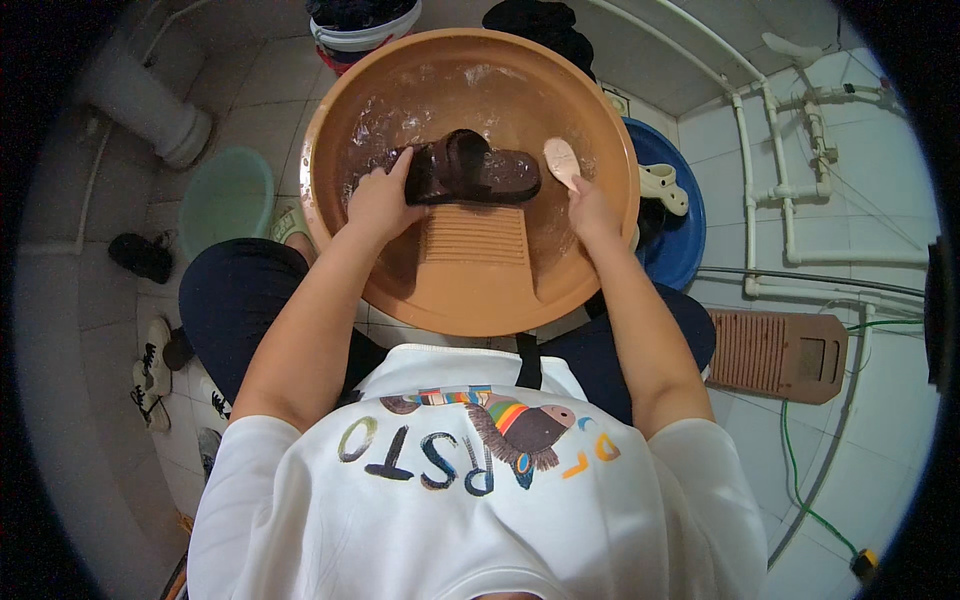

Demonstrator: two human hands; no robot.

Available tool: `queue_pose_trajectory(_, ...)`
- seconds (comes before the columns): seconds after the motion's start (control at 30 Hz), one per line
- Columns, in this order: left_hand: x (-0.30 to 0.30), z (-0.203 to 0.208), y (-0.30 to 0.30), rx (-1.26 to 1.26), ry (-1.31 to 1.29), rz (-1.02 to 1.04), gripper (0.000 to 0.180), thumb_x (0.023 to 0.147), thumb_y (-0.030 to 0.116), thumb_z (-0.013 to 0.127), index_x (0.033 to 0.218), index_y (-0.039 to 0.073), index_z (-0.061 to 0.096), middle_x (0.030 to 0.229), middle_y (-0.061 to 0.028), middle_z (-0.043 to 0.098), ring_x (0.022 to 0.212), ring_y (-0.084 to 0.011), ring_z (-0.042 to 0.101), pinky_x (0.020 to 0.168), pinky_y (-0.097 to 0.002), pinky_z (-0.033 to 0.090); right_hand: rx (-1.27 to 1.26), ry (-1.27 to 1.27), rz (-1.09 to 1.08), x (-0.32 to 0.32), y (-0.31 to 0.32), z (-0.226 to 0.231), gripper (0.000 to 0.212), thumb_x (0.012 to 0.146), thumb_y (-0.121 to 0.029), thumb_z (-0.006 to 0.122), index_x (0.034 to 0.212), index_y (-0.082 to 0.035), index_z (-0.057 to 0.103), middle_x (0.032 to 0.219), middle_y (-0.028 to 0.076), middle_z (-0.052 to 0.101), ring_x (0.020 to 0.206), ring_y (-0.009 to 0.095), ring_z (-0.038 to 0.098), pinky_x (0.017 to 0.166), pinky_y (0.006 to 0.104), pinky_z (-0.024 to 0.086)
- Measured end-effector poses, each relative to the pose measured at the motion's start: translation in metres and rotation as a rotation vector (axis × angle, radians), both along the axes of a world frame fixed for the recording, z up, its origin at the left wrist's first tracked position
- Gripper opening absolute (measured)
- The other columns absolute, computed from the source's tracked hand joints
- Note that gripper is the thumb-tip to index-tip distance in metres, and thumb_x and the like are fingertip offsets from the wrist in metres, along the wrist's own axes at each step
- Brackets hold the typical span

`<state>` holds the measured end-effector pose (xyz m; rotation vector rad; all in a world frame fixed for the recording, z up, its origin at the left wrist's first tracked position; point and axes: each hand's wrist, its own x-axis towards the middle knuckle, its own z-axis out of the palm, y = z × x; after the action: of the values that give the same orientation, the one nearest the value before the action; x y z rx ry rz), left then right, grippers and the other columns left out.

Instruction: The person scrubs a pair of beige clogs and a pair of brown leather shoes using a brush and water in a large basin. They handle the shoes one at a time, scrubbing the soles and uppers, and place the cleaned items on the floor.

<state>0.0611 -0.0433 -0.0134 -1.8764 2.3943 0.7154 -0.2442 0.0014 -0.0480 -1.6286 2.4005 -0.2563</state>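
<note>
My left hand (382, 203) grips one end of a dark brown slide sandal (512, 176), its thumb along the near side. The wet-looking sandal lies sideways over the top of the ridged washboard (473, 240) moulded into a big orange-brown basin (322, 240). My right hand (592, 212) is closed round the handle of a pale scrubbing brush (562, 158), inside the basin's right side. A small gap separates the brush head from the sandal's right end. The brush's bristles cannot be made out.
A blue tub (690, 232) with a cream clog (664, 188) stands right of the basin. A brown washboard (778, 355) lies near white pipes (748, 180). At left are a pale green basin (228, 205), a dark shoe (140, 257) and white sneakers (154, 360).
</note>
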Motion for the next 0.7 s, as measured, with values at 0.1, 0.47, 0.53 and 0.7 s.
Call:
queue_pose_trajectory(0.1,-0.008,-0.002,-0.002,0.099,0.201,0.061,0.077,0.075,0.043,0.066,0.138,0.020,0.028,0.108,-0.0185,0.059,0.096,-0.0309,0.058,0.080,-0.0396,0.047,-0.297,-0.289,0.074,-0.005,-0.001,0.004,0.030,0.086,-0.027,0.050,0.113,-0.019,0.058,0.091,0.017,0.061,0.084,0.033,0.059,0.074,0.0411,0.046)
queue_pose_trajectory(0.47,-0.019,-0.021,0.001,0.294,0.811,0.371,0.037,0.082,0.022,0.059,0.111,-0.001,0.056,0.090,-0.0113,0.063,0.080,-0.0190,0.058,0.073,-0.0290,0.043,-0.141,-0.015,0.235,0.028,-0.004,0.032,0.033,0.088,-0.030,0.048,0.121,-0.032,0.051,0.075,0.012,0.054,0.070,0.031,0.056,0.064,0.0403,0.046)
queue_pose_trajectory(0.53,-0.015,-0.032,-0.003,0.394,0.959,0.468,0.033,0.083,0.019,0.058,0.110,0.000,0.057,0.088,-0.0099,0.063,0.077,-0.0176,0.058,0.070,-0.0280,0.044,-0.208,-0.026,0.324,0.049,0.002,0.042,0.033,0.088,-0.030,0.048,0.121,-0.032,0.052,0.076,0.012,0.054,0.070,0.031,0.056,0.064,0.0405,0.046)
queue_pose_trajectory(0.7,-0.018,-0.002,0.003,0.588,1.199,0.696,0.027,0.085,0.014,0.056,0.108,0.001,0.057,0.084,-0.0051,0.061,0.069,-0.0134,0.056,0.063,-0.0255,0.044,-0.168,0.024,0.300,0.033,-0.005,0.024,0.033,0.088,-0.030,0.048,0.120,-0.029,0.053,0.079,0.014,0.058,0.075,0.034,0.057,0.069,0.0419,0.046)
